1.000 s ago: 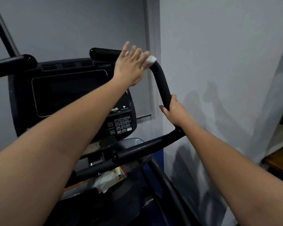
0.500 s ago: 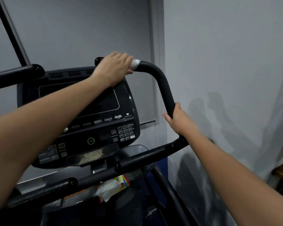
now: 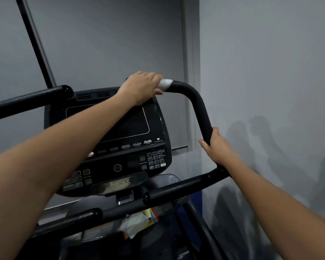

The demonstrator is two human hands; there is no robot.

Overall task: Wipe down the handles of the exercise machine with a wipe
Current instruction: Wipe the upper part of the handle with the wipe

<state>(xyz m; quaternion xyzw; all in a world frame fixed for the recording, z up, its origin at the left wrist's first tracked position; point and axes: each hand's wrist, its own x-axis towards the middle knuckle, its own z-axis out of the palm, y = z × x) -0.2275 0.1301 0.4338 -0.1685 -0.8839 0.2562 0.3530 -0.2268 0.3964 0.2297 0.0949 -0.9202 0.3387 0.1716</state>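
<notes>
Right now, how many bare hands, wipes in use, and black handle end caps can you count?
Hands: 2, left hand, right hand
Wipes in use: 1, wipe
Handle end caps: 3
Total: 6

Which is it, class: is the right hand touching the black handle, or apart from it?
Touching. The head view shows the right hand with fingers curled round the upright stretch of the black handle, no gap between them.
</notes>
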